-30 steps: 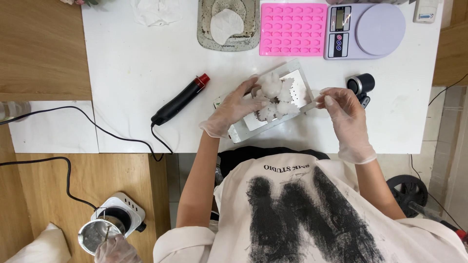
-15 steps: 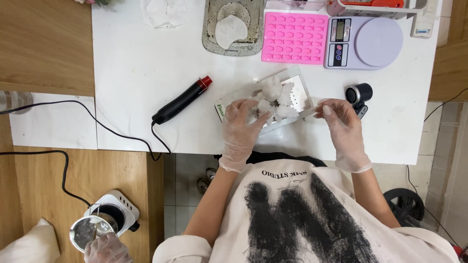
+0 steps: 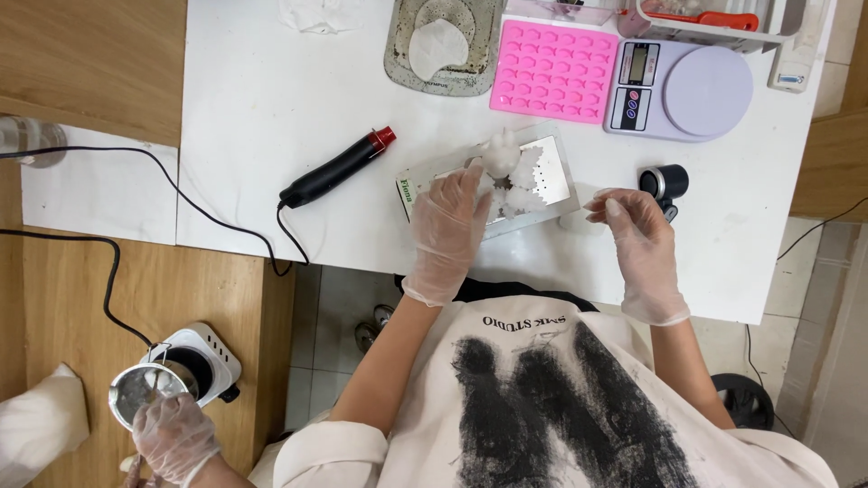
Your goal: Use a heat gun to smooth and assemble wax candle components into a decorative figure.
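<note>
**At the near edge of the white table: gloved hands over a tray of white pieces**

Just ahead of the person's chest, the left hand point(image 3: 449, 228) rests, fingers loosely spread, on the near left part of a shallow metal tray point(image 3: 553, 176). Its fingertips touch a cluster of white, frosty-looking pieces point(image 3: 508, 176) heaped on the tray. The tray's long axis runs left to right and tilts slightly, its right end farther from the person. The left hand is clearly the nearer one to the pieces; they lie just beyond and to the right of its fingertips.

The right hand point(image 3: 638, 242) is held apart, off the tray's right end, fingers curled together as if pinching something small. What it holds, if anything, I cannot tell. Just beyond it stands a small black cylinder point(image 3: 667, 181).

To the left of the left hand lies a black heat tool with a red tip point(image 3: 336, 168), its cord trailing off the table. Beyond both hands sit a pink mould point(image 3: 553, 72) with rows of small cavities, a pale lilac kitchen scale point(image 3: 680, 90) with a round platform, and a grey dish point(image 3: 441, 45) holding a white disc. A small white label with green print sits on the tray's left end.

At lower left, a gloved hand point(image 3: 174, 438), seemingly a co-worker's, holds a metal cup point(image 3: 136, 389) at a small hotplate point(image 3: 203, 357).
</note>
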